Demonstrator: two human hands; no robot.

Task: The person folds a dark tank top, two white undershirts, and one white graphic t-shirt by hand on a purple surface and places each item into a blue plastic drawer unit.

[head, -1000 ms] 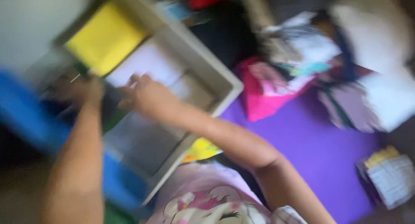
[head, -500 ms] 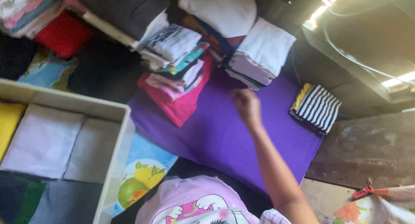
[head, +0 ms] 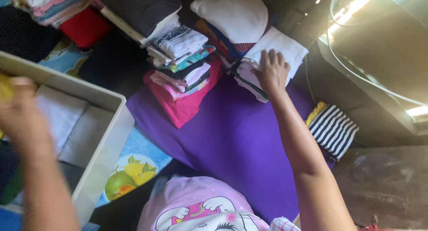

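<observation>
Right hand (head: 271, 70) flat on white folded stack (head: 272, 57), edges possibly striped.

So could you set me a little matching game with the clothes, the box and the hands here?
Things:
1. right hand
2. striped garment
3. pink folded cloth
4. grey box

Places:
A. at the purple cloth's right edge
B. resting on the white folded stack
C. left of the purple cloth, holding folded pieces
D. under the mixed stack at the purple cloth's top left

Pairs: 1-B, 2-A, 3-D, 4-C
</observation>
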